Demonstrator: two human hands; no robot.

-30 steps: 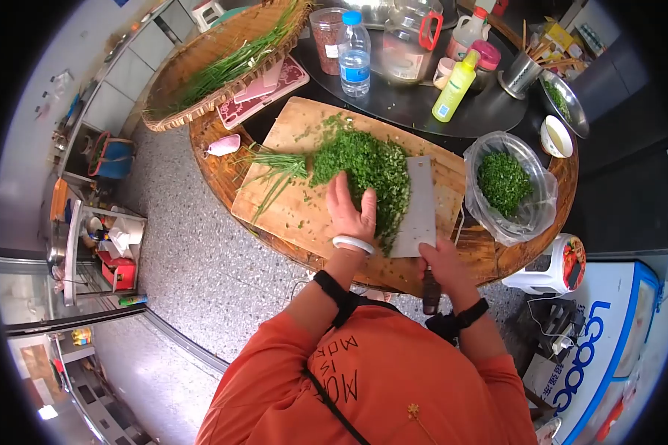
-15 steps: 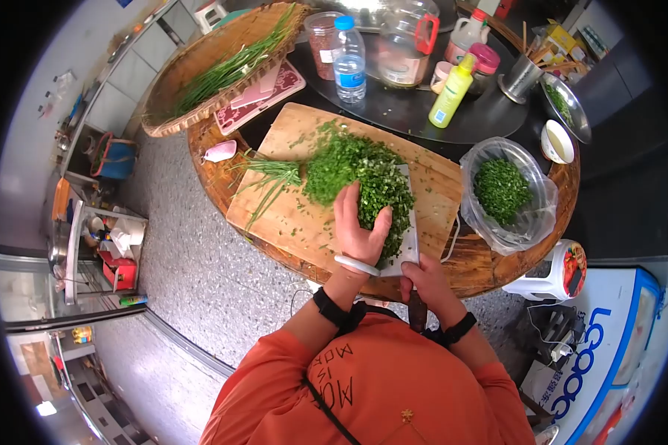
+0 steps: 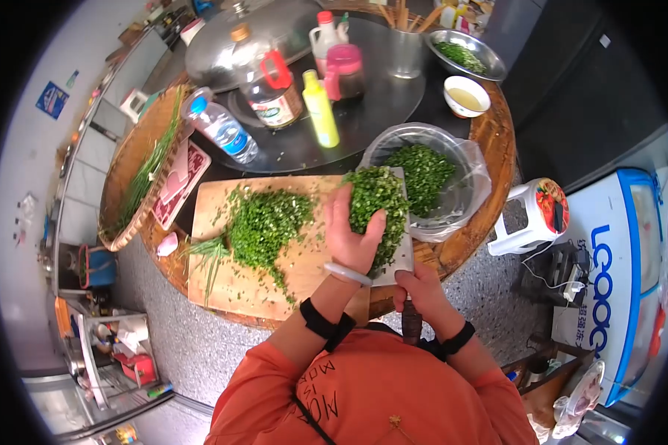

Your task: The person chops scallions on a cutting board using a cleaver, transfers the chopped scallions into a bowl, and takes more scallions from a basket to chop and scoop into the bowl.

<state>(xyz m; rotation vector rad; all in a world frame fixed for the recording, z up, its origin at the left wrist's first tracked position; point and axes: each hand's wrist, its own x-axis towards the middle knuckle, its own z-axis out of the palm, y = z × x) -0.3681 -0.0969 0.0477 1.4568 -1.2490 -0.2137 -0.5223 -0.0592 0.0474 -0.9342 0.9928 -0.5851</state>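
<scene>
My right hand [image 3: 421, 289] is closed around the dark handle of a cleaver [image 3: 403, 256]. Its broad blade carries a heap of chopped green chives [image 3: 378, 211] by the right edge of the wooden cutting board [image 3: 315, 278]. Against the heap's left side rests my left hand [image 3: 354, 241], fingers stretched and thumb spread. Another mound of chopped chives [image 3: 267, 226] lies on the board, with uncut stalks [image 3: 213, 256] at its left. Just beyond the blade, a plastic-lined bowl [image 3: 467, 211] contains more chopped greens [image 3: 423, 174].
Behind the board stand a water bottle [image 3: 226, 133], a large jug [image 3: 269, 93] and a yellow bottle [image 3: 321, 115]. A wicker basket [image 3: 119, 211] leans at the left. A small bowl of liquid [image 3: 465, 98] and a metal dish [image 3: 490, 63] sit at the back right.
Both hands have carried the cleaver and a heap of chives rightward, away from the remaining mound and up to the lined bowl. The camera view has turned to the right.
</scene>
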